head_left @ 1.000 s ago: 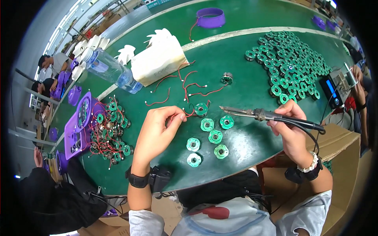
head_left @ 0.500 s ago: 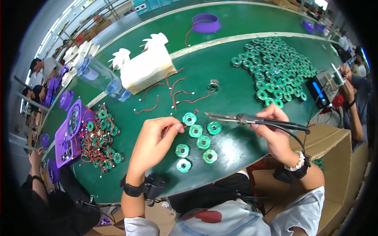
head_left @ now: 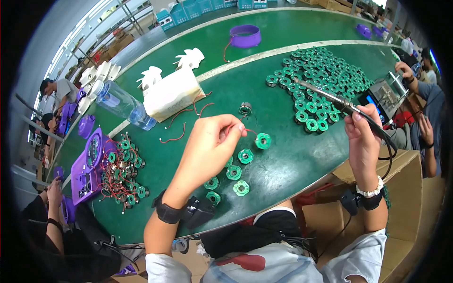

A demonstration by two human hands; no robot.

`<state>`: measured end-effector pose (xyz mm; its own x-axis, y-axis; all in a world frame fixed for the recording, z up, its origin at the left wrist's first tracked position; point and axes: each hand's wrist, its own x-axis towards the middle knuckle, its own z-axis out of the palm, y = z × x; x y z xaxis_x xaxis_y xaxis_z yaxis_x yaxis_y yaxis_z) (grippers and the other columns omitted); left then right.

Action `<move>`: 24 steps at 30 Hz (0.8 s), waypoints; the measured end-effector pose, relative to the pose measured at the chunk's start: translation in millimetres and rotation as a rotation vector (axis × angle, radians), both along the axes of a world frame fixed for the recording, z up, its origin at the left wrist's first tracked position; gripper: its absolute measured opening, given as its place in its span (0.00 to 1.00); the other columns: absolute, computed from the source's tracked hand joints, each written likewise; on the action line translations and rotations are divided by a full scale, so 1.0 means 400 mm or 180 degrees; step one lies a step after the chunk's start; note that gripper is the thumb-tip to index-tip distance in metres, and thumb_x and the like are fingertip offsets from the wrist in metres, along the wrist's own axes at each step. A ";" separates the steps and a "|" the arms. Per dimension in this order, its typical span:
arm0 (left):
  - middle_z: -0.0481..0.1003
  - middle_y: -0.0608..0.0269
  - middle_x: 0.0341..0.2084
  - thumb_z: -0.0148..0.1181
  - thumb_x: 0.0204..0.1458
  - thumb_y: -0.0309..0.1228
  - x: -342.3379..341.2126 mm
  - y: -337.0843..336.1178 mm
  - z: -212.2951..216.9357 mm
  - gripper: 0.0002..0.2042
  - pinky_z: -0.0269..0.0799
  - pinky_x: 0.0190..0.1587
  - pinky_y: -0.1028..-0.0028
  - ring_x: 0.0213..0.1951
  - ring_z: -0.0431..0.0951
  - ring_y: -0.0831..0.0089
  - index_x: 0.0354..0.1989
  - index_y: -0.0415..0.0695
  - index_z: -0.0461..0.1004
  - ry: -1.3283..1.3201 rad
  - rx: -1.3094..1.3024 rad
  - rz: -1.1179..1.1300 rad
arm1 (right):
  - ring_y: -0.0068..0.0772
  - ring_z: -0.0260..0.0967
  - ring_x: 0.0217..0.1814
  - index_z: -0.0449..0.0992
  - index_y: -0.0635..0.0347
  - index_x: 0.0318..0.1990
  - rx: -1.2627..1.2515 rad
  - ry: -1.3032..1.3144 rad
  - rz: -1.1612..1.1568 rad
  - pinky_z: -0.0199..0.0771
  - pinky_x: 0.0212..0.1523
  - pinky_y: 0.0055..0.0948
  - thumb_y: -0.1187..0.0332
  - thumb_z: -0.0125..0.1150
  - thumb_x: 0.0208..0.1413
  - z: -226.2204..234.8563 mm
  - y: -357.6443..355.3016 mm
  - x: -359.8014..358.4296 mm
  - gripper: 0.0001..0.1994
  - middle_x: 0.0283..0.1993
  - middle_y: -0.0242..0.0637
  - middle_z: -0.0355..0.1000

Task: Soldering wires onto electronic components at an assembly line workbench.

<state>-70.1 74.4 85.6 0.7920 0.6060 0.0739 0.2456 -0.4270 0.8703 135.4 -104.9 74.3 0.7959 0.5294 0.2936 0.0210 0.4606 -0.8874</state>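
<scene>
Thumb and fingertips of my left hand [head_left: 212, 146] are closed on a thin red wire [head_left: 250, 130]. The wire runs to a small round motor with a green circuit board [head_left: 263, 141], which looks tilted near the table; I cannot tell whether it is lifted. Several similar green-board motors [head_left: 233, 172] lie below it, some partly behind my left hand. In my right hand [head_left: 364, 137] is a soldering iron [head_left: 330, 97], held raised with its tip pointing up and left over the large cluster of green-board motors [head_left: 325, 75]. Its cable hangs by my wrist.
Loose red wires [head_left: 177, 134] and another motor [head_left: 245, 109] lie beyond my left hand. Wired motors [head_left: 125, 170] pile up beside a purple housing [head_left: 78, 167]. A water bottle [head_left: 125, 106], white box [head_left: 174, 94], soldering station [head_left: 375, 101] and cardboard box [head_left: 401, 188] surround the work; co-workers sit both sides.
My left hand has moved right with the red wire, and a green-board motor now follows at its end. The soldering iron has swung up and right, away from the small group of motors.
</scene>
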 end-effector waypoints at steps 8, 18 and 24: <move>0.62 0.67 0.11 0.50 0.49 0.26 -0.060 -0.015 -0.063 0.09 0.50 0.17 0.80 0.15 0.56 0.85 0.22 0.33 0.70 0.0704 0.0595 0.0075 | 0.15 0.60 0.20 0.64 0.60 0.31 -0.0631 -0.0174 0.0637 0.58 0.20 0.14 0.80 0.56 0.46 -0.057 0.005 -0.042 0.08 0.24 0.34 0.69; 0.67 0.57 0.14 0.52 0.47 0.25 -0.091 -0.035 -0.076 0.07 0.58 0.20 0.74 0.16 0.65 0.70 0.23 0.33 0.70 0.0460 0.0493 0.0097 | 0.12 0.64 0.24 0.63 0.60 0.28 -0.1374 -0.0093 0.0996 0.61 0.23 0.11 0.79 0.59 0.43 -0.109 0.016 -0.102 0.09 0.26 0.31 0.70; 0.68 0.59 0.16 0.53 0.46 0.23 -0.095 -0.039 -0.078 0.05 0.60 0.21 0.79 0.18 0.66 0.76 0.24 0.32 0.70 0.0627 0.0557 0.0023 | 0.14 0.66 0.28 0.63 0.60 0.27 -0.1471 -0.0243 0.1047 0.65 0.28 0.14 0.79 0.60 0.43 -0.121 0.021 -0.112 0.10 0.27 0.31 0.70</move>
<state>-107.9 58.9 54.5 0.7972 0.6032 0.0229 0.4066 -0.5646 0.7183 90.5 -96.4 25.7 0.5532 0.8328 0.0230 0.0142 0.0182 -0.9997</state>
